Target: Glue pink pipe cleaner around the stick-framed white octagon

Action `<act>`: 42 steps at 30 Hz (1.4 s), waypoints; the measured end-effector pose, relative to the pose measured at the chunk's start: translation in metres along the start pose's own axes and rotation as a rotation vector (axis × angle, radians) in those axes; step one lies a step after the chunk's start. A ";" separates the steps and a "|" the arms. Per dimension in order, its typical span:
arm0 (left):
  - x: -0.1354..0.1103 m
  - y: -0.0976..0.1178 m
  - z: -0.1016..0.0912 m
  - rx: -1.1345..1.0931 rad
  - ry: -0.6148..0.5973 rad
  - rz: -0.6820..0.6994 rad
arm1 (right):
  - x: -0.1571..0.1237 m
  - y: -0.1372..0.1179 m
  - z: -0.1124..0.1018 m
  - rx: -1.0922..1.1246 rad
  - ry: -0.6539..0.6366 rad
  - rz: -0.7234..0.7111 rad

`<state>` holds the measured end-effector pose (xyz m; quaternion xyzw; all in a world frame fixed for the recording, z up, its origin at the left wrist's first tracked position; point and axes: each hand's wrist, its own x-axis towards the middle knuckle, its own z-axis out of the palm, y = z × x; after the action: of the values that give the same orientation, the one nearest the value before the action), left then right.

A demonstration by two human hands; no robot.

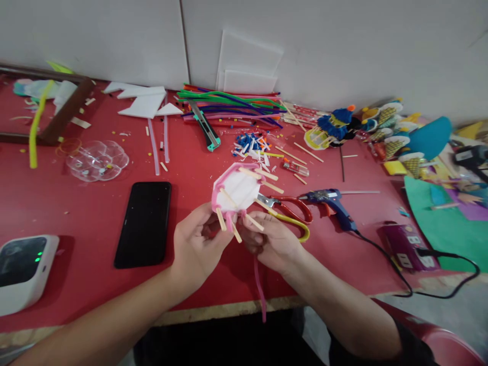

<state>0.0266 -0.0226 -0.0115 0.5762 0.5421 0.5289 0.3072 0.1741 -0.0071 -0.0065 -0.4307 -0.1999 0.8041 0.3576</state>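
Note:
My left hand (200,241) grips the near left edge of a small white craft base (242,189), held up above the table. Several short wooden sticks (254,222) stand around its rim, and a pink pipe cleaner (218,190) winds between them. The fingers of my right hand (272,238) are closed on the pipe cleaner at the near right edge, and its loose end hangs below that hand. Behind my right hand lie red-handled scissors (293,207) and a yellow handle (299,231).
On the red table are a phone (143,223), a white device (28,272), a box cutter (206,129) and pipe cleaners (232,104). A blue glue gun (333,203) lies at right, its cord reaching a purple power block (409,247). Wooden sticks (308,152) lie farther back.

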 end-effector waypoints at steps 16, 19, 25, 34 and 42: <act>0.005 0.008 0.000 -0.020 -0.027 -0.091 | 0.000 -0.002 0.003 -0.030 0.093 -0.004; 0.008 0.008 0.000 -0.045 -0.049 -0.149 | 0.001 -0.001 -0.001 -0.087 0.113 -0.035; 0.010 0.005 0.001 -0.075 -0.073 -0.185 | 0.000 0.000 -0.007 -0.248 0.165 -0.228; 0.014 0.004 0.002 -0.175 -0.115 -0.280 | 0.000 0.000 -0.009 -0.289 0.168 -0.276; 0.016 0.007 0.000 -0.168 -0.084 -0.271 | 0.002 0.000 -0.006 -0.147 0.133 -0.198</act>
<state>0.0267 -0.0092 -0.0008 0.4917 0.5553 0.5015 0.4454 0.1788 -0.0050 -0.0110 -0.4864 -0.2755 0.7177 0.4153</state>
